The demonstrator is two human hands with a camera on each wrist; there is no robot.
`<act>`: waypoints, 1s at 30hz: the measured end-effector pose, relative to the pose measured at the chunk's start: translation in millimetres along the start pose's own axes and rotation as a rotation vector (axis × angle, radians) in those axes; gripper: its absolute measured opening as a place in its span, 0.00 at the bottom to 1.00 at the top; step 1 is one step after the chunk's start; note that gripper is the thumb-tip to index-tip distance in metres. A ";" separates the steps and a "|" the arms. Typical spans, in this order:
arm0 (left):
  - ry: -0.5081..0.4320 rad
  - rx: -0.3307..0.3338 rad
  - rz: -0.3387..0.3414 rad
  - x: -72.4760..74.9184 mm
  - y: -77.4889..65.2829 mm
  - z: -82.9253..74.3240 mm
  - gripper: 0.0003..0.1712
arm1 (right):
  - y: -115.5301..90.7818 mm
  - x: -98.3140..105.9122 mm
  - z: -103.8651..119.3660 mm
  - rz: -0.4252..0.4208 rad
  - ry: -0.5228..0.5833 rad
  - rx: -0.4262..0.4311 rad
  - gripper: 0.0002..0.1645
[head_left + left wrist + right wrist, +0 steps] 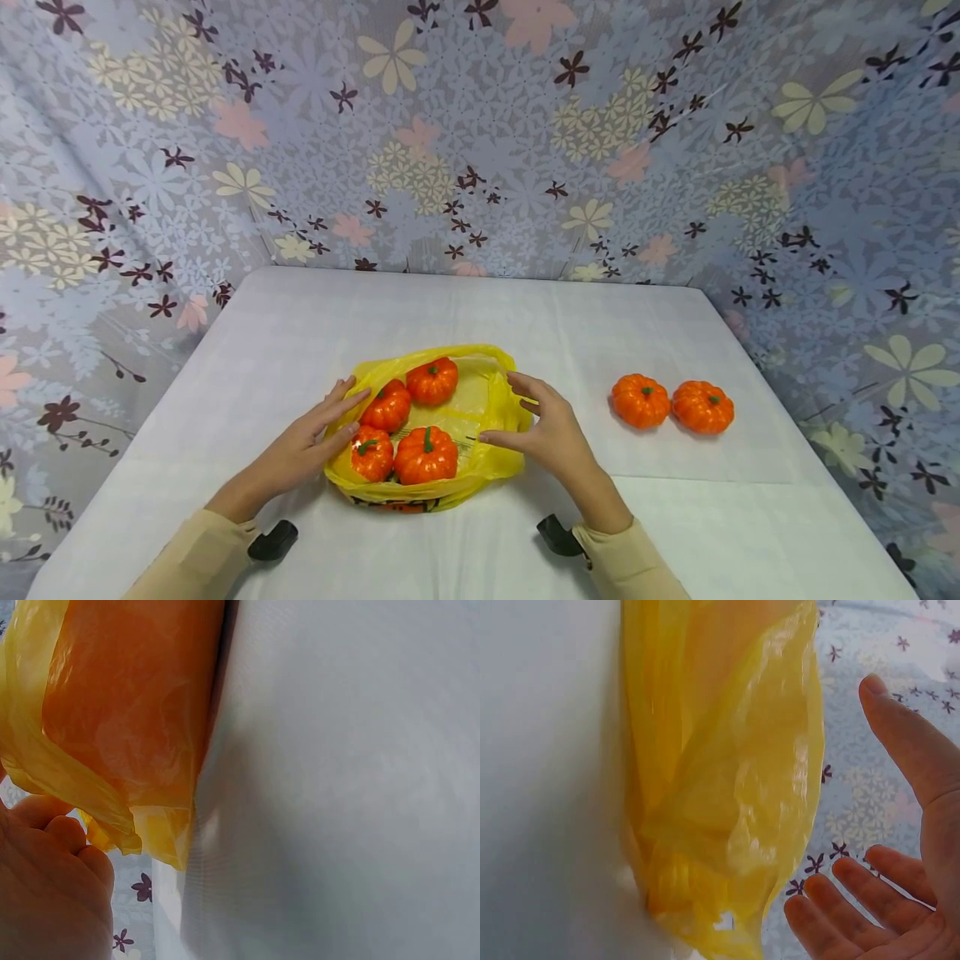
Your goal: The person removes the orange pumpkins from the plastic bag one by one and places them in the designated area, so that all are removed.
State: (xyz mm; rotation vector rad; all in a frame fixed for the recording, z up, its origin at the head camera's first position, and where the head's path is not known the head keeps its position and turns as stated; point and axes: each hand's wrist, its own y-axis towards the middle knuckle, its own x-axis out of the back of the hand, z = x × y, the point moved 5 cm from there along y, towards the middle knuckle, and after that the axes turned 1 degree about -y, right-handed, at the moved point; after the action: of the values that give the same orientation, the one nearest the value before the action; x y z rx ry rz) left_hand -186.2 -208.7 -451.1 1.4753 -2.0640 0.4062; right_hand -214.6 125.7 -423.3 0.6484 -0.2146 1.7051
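Observation:
A yellow plastic bag (480,483) lies wide open on the table. Several small orange pumpkins with green stems, one of them a front pumpkin (425,458), sit inside it. My left hand (303,446) has its fingers stretched along the bag's left rim, some overlapping it. In the left wrist view, orange shows through the bag's side (127,705). My right hand (555,429) is spread at the bag's right rim, thumb apart from the fingers, holding nothing. From the right wrist view, that hand (941,855) stands beside the yellow plastic (772,750) with a gap between.
Two more orange pumpkins, a left one (640,401) and a right one (702,407), stand side by side right of the bag. A white cloth (300,317) covers the table. Floral fabric (480,142) hangs behind and at the sides.

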 end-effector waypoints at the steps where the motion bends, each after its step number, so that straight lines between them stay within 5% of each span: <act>1: -0.001 0.003 -0.001 -0.1 0.1 0.3 0.30 | -0.3 -1.4 1.3 0.006 0.011 0.001 0.56; 21: -0.002 0.014 0.001 -0.4 0.5 2.3 0.31 | -6.1 -32.6 20.4 0.124 0.136 0.007 0.53; 30: -0.020 -0.001 0.002 -0.7 -0.4 2.1 0.30 | -6.7 -46.4 23.3 0.164 0.102 0.026 0.54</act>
State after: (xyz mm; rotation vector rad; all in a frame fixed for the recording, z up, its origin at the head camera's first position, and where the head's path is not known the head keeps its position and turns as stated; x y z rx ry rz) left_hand -186.1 -209.5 -453.2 1.4832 -2.0809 0.3927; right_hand -196.3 77.1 -429.9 0.5742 -0.1779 1.8965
